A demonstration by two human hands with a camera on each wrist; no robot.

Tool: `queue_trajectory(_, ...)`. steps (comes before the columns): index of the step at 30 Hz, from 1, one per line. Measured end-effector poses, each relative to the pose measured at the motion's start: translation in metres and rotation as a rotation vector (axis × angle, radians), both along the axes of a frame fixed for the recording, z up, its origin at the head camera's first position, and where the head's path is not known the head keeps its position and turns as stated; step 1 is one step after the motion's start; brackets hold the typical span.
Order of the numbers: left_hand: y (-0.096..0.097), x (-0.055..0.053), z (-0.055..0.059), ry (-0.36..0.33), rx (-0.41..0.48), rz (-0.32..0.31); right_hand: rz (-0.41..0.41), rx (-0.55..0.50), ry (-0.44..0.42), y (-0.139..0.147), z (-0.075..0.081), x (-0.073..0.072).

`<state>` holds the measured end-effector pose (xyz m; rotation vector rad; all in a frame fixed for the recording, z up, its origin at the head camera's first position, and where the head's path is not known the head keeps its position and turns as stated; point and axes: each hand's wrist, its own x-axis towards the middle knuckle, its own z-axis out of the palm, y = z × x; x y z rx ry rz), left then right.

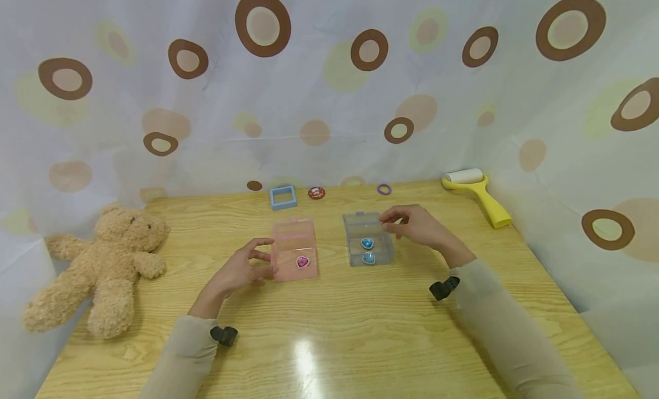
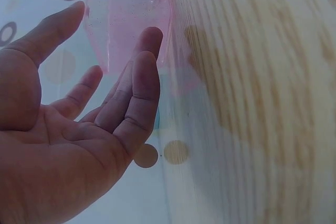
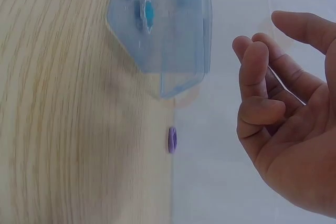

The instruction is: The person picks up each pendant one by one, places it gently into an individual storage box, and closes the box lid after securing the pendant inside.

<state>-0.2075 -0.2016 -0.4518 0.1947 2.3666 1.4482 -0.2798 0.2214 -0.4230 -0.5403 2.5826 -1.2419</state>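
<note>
A translucent pink plastic box (image 1: 294, 244) lies with its lid open on the table, a pink heart gem (image 1: 302, 262) in its near half. My left hand (image 1: 246, 265) is at its left side with fingers spread and nothing held; in the left wrist view the fingers (image 2: 144, 85) come close to the pink wall. To the right stands a translucent blue-grey box (image 1: 362, 234), lid raised, with a blue heart gem (image 1: 367, 243) and a second blue gem (image 1: 368, 257). Beside its upper right corner hovers my right hand (image 1: 414, 226), fingers loosely bent, apart from the box in the right wrist view.
Along the back lie a light-blue square frame (image 1: 283, 198), a red round badge (image 1: 316, 193) and a purple ring (image 1: 384, 189). A yellow-handled lint roller (image 1: 481, 194) is at the back right. On the left sits a teddy bear (image 1: 110, 267). Patterned curtains border the wooden table (image 1: 360, 336).
</note>
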Motion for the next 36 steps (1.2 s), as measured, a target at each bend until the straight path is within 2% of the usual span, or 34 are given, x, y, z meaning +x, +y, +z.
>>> queue_trajectory(9,0.000,0.002,0.000,-0.002,0.004,-0.002,-0.043,0.050,0.019,0.026,-0.008,0.000)
queue_trajectory(18,0.000,0.003,-0.001,-0.004,0.003,0.006,-0.069,0.108,-0.010,0.048,-0.013,0.001)
queue_trajectory(25,-0.001,0.003,-0.002,0.000,0.001,0.008,-0.082,0.113,-0.049,0.062,-0.014,0.002)
queue_trajectory(36,0.000,0.002,0.000,0.000,0.014,-0.008,-0.114,0.151,-0.042,0.085,-0.023,0.005)
